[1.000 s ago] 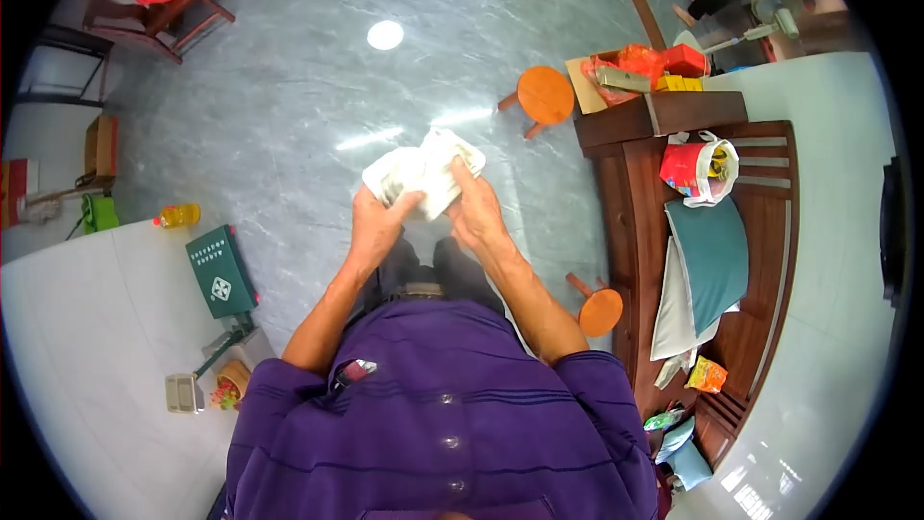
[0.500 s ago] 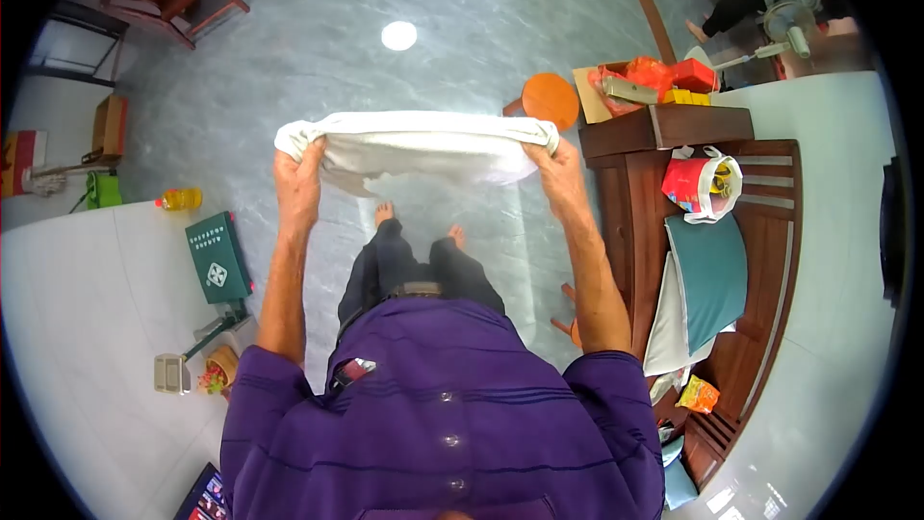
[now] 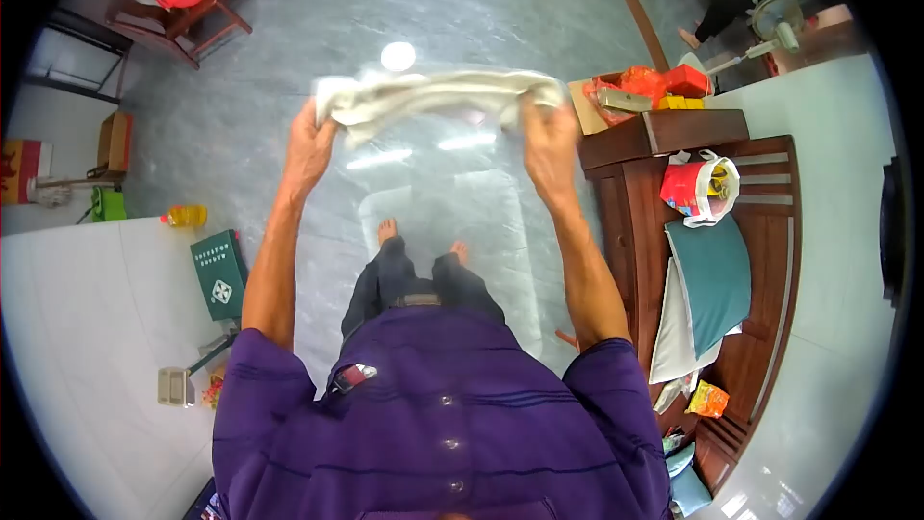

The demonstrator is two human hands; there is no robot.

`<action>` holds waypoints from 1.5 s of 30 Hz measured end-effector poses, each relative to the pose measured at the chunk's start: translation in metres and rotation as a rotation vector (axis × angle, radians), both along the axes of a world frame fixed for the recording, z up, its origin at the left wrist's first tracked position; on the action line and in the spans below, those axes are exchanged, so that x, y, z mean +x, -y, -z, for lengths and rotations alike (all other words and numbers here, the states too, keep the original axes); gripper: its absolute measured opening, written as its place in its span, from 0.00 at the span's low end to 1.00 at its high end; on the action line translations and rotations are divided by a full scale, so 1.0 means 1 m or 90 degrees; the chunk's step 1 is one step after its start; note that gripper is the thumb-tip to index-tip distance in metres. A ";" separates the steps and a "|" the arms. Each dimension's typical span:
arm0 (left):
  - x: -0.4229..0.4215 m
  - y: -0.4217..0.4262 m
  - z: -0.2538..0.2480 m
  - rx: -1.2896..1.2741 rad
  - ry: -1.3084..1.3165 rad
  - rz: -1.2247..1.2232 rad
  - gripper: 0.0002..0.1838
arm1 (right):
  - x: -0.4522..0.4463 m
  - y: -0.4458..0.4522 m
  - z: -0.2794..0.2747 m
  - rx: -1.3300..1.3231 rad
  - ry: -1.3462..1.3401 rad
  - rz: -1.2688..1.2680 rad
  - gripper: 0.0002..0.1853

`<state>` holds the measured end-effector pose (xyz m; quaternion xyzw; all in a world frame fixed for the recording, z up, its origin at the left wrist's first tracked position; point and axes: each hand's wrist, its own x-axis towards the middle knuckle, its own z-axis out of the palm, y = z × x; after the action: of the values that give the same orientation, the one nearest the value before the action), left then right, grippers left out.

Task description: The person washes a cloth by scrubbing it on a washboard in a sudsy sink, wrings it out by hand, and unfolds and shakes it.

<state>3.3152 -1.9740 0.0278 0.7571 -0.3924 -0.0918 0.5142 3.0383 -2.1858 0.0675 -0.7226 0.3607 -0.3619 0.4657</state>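
A white cloth (image 3: 433,94) is stretched between my two hands, out in front of me above the grey floor, its edges blurred by motion. My left hand (image 3: 310,149) is closed round the cloth's left end. At the other end, my right hand (image 3: 551,149) grips the cloth with its fingers wrapped in, slightly blurred. The cloth sags in loose folds and arches a little in the middle. Below it show my bare feet (image 3: 387,230) on the floor.
To the right stands a wooden bench (image 3: 770,231) with a green cushion (image 3: 712,279) and a red-white bag (image 3: 685,188). At the left are a pale table (image 3: 96,318), a green box (image 3: 218,274) and an oil bottle (image 3: 186,216). Another person sits at the top right near a fan (image 3: 778,21).
The cloth was bunched between my close hands, then my hands moved apart and spread it. Since then both hands have risen farther forward, and the cloth now hangs narrower and more folded.
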 end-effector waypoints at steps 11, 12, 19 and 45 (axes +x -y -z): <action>0.004 -0.032 -0.043 -0.069 -0.324 -0.019 0.11 | -0.009 -0.021 0.029 0.453 0.188 -0.071 0.15; 0.002 -0.040 -0.043 -0.076 -0.351 -0.019 0.13 | -0.011 -0.026 0.025 0.475 0.196 -0.076 0.16; 0.011 -0.086 -0.034 -0.051 -0.401 -0.094 0.15 | -0.009 -0.060 -0.015 0.366 0.133 -0.192 0.16; -0.106 -0.076 0.017 -0.296 -0.591 0.046 0.23 | 0.044 -0.186 -0.045 -0.026 -0.029 -0.665 0.21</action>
<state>3.2096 -1.8978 0.0109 0.4887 -0.1589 -0.3456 0.7851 3.0823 -2.0000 0.1123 -0.8227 -0.0451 -0.0723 0.5620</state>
